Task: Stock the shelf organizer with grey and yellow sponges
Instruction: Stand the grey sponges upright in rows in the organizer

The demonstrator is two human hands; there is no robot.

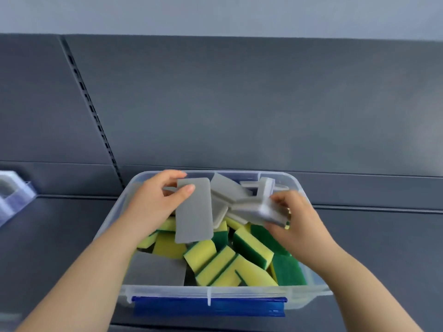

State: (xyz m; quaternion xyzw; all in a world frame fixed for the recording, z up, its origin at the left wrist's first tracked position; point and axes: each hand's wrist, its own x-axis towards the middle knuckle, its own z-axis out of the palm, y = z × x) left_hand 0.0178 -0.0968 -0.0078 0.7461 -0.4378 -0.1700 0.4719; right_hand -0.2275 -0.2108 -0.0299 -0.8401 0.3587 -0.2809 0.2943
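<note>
Dark grey metal shelf point(60, 236), matching back panel point(239, 104) behind it. Clear plastic storage bin point(167, 289) with blue front latch point(208, 306) sits on the shelf, centre. Bin holds a loose pile: yellow-and-green sponges point(249, 248) at front and right, grey ones at back and front left. Clear plastic shelf organizer point(14, 195) at far left edge, well apart from the bin, mostly cut off.

Left hand point(153, 204): pinches flat grey rectangular sponge point(194, 212) near its top, thumb on front face, fingers curled behind; sponge tilted up above the pile.

Right hand point(297, 226): fingers curled round the end of a thick grey-and-white sponge point(261, 207), over the bin's right side. Fingertips blurred.
</note>
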